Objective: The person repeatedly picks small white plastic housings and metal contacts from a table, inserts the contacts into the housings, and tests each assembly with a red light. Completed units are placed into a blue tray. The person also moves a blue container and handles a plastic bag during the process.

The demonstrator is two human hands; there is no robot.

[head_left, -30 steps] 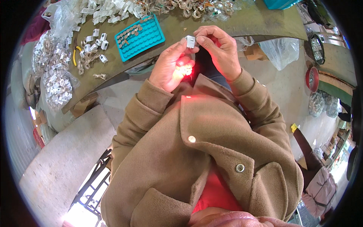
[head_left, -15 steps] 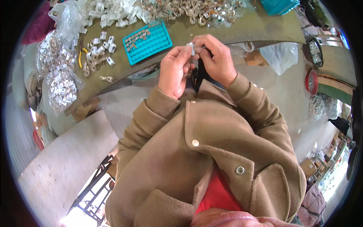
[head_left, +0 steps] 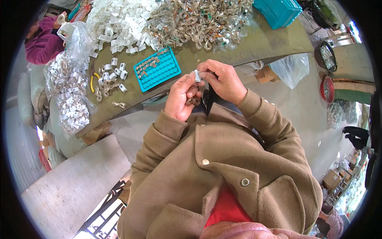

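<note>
Just off the table's front edge, both of my hands meet around a small white plastic housing [head_left: 197, 76]. My left hand [head_left: 178, 98] pinches it between thumb and forefinger, with a coil of clear-sheathed wire [head_left: 193, 101] hanging under its curled fingers. From the other side my right hand [head_left: 226, 82] grips the same piece with closed fingertips. What the right fingertips may hold besides it is hidden. Beyond the left hand lies a turquoise tray [head_left: 166, 75] with rows of round pockets; small silvery discs [head_left: 150, 63] sit in part of it.
Yellow-handled pliers [head_left: 92, 83] lie left of the tray near several white housings [head_left: 115, 73]. Behind are heaps of white plastic parts [head_left: 123, 24] and coiled wires [head_left: 203, 24]. Stacked turquoise trays [head_left: 280, 12] stand far right. A person's purple sleeve [head_left: 43, 44] shows far left.
The whole view has shifted, so the table and hands appear lower and more of the heaps shows. The wire coil under my left hand shows more clearly. Both hands stay on the white housing.
</note>
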